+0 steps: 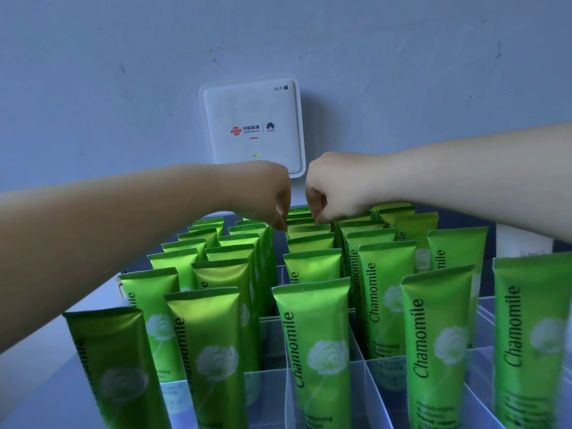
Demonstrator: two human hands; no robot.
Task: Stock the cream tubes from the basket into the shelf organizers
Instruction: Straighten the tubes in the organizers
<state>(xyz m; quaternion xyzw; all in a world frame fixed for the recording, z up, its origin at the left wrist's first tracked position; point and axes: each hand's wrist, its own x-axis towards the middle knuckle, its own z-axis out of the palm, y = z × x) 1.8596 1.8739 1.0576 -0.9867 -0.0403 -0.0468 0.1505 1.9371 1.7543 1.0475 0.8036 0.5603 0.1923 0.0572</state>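
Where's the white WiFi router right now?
In the head view, the white WiFi router is mounted on the wall, upper centre, just above the left hand and right hand.

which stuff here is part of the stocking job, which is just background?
Job:
green cream tubes, standing in rows
clear shelf organizers
one rear tube, top edge pinched by left hand and right hand

Background:
white WiFi router on the wall
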